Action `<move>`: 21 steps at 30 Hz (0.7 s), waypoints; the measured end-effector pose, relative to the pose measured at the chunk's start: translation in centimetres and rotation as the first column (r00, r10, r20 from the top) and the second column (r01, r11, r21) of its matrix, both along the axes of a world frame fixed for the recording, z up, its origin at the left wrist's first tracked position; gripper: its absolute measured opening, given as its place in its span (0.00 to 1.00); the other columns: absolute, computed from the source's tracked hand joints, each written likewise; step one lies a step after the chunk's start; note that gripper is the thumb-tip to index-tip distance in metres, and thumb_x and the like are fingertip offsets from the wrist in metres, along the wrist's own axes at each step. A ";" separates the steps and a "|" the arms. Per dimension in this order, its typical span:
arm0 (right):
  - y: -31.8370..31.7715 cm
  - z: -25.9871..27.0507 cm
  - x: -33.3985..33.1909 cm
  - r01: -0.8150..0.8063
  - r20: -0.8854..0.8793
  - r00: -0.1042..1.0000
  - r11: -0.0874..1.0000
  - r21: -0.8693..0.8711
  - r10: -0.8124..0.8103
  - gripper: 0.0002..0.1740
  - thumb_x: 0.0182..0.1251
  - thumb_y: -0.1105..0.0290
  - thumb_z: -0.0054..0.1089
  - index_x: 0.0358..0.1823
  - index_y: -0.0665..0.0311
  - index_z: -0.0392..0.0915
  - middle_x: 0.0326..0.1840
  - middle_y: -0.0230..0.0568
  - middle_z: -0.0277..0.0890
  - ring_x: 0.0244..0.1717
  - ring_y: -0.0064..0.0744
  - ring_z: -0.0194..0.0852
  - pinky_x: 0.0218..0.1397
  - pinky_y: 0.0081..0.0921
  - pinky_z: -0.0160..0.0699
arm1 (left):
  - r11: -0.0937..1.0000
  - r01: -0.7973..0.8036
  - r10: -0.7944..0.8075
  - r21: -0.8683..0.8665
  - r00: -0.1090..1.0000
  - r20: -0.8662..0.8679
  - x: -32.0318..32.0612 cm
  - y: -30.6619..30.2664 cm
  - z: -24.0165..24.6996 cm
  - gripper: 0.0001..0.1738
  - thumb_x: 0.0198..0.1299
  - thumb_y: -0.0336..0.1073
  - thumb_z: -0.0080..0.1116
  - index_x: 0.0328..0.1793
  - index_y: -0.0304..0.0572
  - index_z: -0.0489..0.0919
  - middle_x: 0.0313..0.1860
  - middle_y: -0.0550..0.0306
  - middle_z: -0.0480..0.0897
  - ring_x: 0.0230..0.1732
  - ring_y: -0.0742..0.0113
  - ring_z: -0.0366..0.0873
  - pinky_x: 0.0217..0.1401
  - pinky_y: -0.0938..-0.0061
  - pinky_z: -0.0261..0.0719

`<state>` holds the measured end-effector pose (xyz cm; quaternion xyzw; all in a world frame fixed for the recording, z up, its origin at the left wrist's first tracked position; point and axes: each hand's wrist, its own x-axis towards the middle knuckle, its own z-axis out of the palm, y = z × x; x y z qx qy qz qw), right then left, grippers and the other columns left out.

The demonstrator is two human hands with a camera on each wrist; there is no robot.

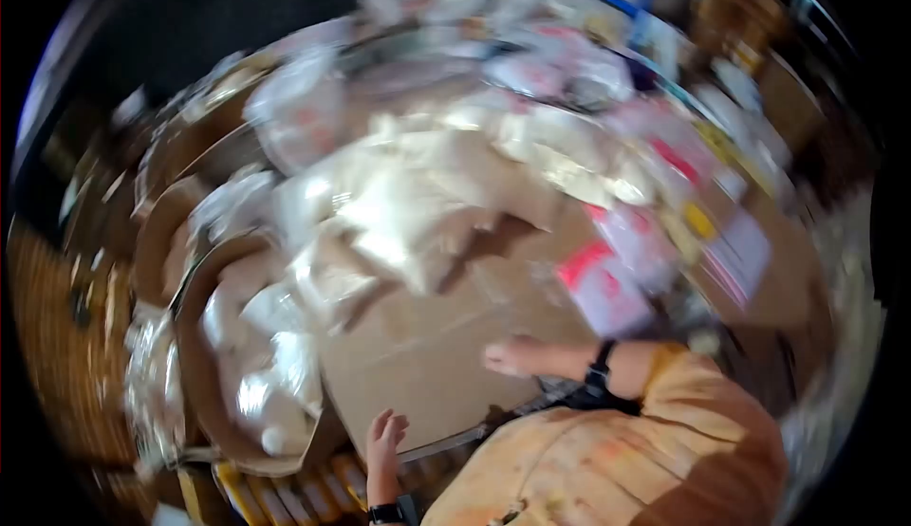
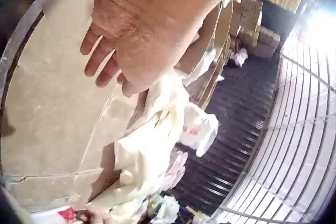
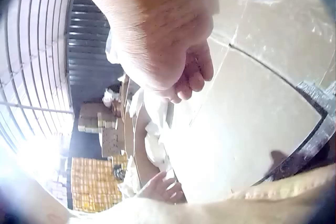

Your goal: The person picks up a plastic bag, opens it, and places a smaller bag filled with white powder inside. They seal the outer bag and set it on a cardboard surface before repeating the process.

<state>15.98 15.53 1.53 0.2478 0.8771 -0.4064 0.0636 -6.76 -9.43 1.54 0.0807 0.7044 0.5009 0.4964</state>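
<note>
My left hand [image 1: 387, 436] is low, beside the near edge of the cardboard-covered table [image 1: 408, 374]. Its fingers are spread and relaxed, with nothing in them in the left wrist view. Over the cardboard's near part, my right hand [image 1: 512, 355] has its fingers loosely curled, and no object shows in it in the right wrist view. Beyond both hands lies a heap of pale cream plastic bags [image 1: 408, 213]. Pink-and-white packs [image 1: 607, 289] lie to the right of the heap, nearest the right hand. The head view is blurred.
An open cardboard box [image 1: 188, 355] with white wrapped bundles [image 1: 285, 365] stands left of the table, with more boxes behind it. Bagged goods [image 1: 531, 71] crowd the far side. Yellow packs [image 1: 275, 502] line the area below the near edge. A barred white grille [image 2: 294, 129] stands to one side.
</note>
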 end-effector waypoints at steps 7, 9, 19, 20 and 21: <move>7.7 0.8 16.1 0.531 -0.184 0.832 0.848 -0.009 -0.523 0.09 0.60 0.64 0.50 0.36 0.59 0.77 0.33 0.46 0.77 0.35 0.46 0.76 0.41 0.37 0.72 | 0.944 0.318 -0.323 -0.083 0.945 -0.045 7.2 8.2 -0.1 0.16 0.65 0.36 0.46 0.56 0.38 0.71 0.38 0.55 0.82 0.41 0.72 0.77 0.43 0.79 0.72; 10.1 2.6 21.9 0.697 -0.175 0.708 0.717 0.021 -0.684 0.09 0.57 0.65 0.53 0.35 0.60 0.78 0.33 0.46 0.78 0.36 0.44 0.77 0.40 0.37 0.73 | 0.924 0.382 -0.383 -0.031 0.921 -0.063 9.0 10.3 0.0 0.16 0.65 0.35 0.47 0.56 0.37 0.71 0.38 0.56 0.81 0.40 0.71 0.77 0.42 0.79 0.72; 11.9 1.2 49.7 0.524 -0.017 0.314 0.159 0.837 -0.949 0.13 0.54 0.69 0.50 0.36 0.69 0.77 0.38 0.54 0.76 0.41 0.52 0.75 0.45 0.41 0.75 | 0.864 0.504 -0.502 -0.006 0.858 -0.107 15.1 14.8 0.7 0.17 0.63 0.34 0.47 0.57 0.38 0.70 0.41 0.56 0.80 0.43 0.69 0.77 0.43 0.78 0.73; 12.0 0.8 50.6 0.558 0.032 0.295 0.200 0.805 -0.955 0.13 0.54 0.69 0.50 0.35 0.69 0.77 0.38 0.54 0.77 0.41 0.51 0.75 0.45 0.40 0.75 | 0.865 0.502 -0.500 -0.005 0.860 -0.104 15.4 14.8 0.7 0.17 0.63 0.35 0.47 0.57 0.38 0.70 0.41 0.56 0.80 0.43 0.69 0.77 0.43 0.78 0.73; 11.9 1.0 51.0 0.591 0.082 0.279 0.238 0.771 -0.957 0.12 0.53 0.68 0.51 0.35 0.68 0.78 0.37 0.54 0.77 0.40 0.51 0.75 0.45 0.40 0.75 | 0.866 0.500 -0.497 -0.003 0.862 -0.101 15.6 14.7 0.8 0.17 0.63 0.35 0.47 0.57 0.38 0.70 0.41 0.56 0.80 0.43 0.69 0.77 0.43 0.78 0.73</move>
